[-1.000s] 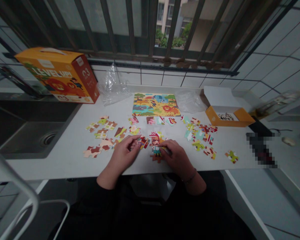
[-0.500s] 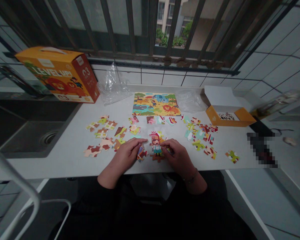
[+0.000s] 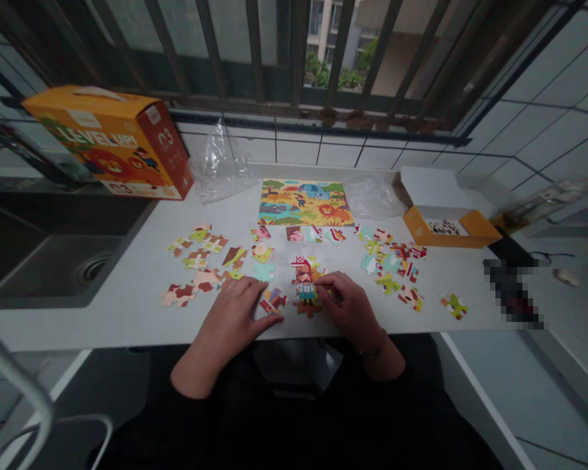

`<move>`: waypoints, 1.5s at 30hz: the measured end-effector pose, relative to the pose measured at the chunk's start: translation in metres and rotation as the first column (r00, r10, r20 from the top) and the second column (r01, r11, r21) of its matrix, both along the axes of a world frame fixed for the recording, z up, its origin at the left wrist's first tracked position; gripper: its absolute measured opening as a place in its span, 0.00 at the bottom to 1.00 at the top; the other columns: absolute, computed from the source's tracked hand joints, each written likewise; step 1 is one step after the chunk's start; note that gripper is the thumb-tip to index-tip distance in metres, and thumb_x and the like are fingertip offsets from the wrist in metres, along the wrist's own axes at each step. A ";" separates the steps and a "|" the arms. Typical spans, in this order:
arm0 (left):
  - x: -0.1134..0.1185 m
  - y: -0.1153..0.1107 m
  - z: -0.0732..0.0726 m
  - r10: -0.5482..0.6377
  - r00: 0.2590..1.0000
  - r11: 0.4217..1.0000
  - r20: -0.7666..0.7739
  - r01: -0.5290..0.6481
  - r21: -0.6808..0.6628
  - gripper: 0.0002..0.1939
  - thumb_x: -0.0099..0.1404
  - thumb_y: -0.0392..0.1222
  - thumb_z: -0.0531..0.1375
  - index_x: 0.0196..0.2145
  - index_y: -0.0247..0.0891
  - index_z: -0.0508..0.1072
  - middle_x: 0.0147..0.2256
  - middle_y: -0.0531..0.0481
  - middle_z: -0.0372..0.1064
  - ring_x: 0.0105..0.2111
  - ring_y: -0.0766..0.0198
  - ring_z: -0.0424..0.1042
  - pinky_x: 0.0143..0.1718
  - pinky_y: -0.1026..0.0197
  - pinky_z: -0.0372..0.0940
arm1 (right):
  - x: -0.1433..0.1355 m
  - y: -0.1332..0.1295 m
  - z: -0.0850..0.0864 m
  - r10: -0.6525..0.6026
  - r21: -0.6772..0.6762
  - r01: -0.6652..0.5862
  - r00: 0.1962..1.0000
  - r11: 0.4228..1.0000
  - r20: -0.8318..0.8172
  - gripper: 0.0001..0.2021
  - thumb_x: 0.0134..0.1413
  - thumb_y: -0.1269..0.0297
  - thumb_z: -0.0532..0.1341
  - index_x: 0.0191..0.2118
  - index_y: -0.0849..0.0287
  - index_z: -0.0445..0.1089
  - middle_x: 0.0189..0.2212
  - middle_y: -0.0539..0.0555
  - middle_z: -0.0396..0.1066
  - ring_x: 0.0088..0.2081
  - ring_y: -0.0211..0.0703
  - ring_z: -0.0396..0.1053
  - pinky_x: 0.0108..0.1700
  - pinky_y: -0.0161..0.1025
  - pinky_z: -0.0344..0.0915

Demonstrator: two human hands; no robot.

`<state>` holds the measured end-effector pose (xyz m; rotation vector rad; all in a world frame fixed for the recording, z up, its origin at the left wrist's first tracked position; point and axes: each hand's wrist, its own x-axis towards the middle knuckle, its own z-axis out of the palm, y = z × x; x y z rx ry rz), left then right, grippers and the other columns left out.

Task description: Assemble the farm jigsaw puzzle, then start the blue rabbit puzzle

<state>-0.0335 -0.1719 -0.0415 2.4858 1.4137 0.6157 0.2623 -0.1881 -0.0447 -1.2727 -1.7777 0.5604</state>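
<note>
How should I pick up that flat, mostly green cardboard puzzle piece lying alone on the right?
Probably pinch the green puzzle piece by its left and right edges, coming from above: it lies flat, with bare white counter around it leaving pinching room.

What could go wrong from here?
The multicoloured puzzle piece by the bare left hand lies near the front edge of the white counter; a sweep might push it off. The bare right hand is right at the colourful puzzle cluster bearing a blue-clad cartoon figure; a nudge could shift it. The leftmost cream-and-brown piece might reach the dark grey sink if swept left.
</note>
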 end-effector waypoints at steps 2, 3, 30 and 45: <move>-0.003 -0.002 -0.001 -0.013 1.000 1.000 0.011 0.014 -0.023 0.28 0.69 0.58 0.74 0.59 0.41 0.77 0.52 0.40 0.77 0.52 0.42 0.76 0.55 0.41 0.71 | 0.000 0.000 0.001 -0.004 -0.003 0.004 1.000 1.000 -0.002 0.05 0.73 0.62 0.64 0.46 0.52 0.78 0.42 0.56 0.82 0.44 0.50 0.78 0.49 0.47 0.73; -0.003 -0.002 -0.001 -0.025 0.999 0.999 0.020 0.026 -0.032 0.26 0.70 0.57 0.73 0.58 0.42 0.78 0.52 0.41 0.77 0.52 0.43 0.76 0.55 0.42 0.70 | 0.000 0.000 0.001 -0.004 -0.003 0.004 1.000 1.000 -0.002 0.05 0.73 0.61 0.64 0.46 0.52 0.78 0.42 0.56 0.82 0.43 0.50 0.78 0.49 0.47 0.73; -0.045 0.011 0.004 -0.097 0.994 0.992 0.051 0.100 -0.074 0.18 0.81 0.54 0.61 0.59 0.43 0.79 0.50 0.40 0.78 0.50 0.47 0.77 0.53 0.45 0.72 | -0.002 -0.001 -0.003 0.070 0.048 -0.075 0.993 0.996 0.098 0.04 0.74 0.63 0.64 0.47 0.52 0.77 0.44 0.56 0.83 0.48 0.55 0.77 0.54 0.55 0.72; -0.033 -0.003 0.004 -0.130 0.991 0.983 0.007 0.128 0.129 0.14 0.81 0.46 0.61 0.59 0.42 0.78 0.51 0.40 0.81 0.51 0.47 0.79 0.54 0.43 0.72 | -0.006 -0.034 -0.005 0.098 -0.007 -0.099 0.970 0.995 0.221 0.10 0.76 0.61 0.61 0.52 0.51 0.80 0.39 0.54 0.86 0.33 0.46 0.82 0.39 0.41 0.75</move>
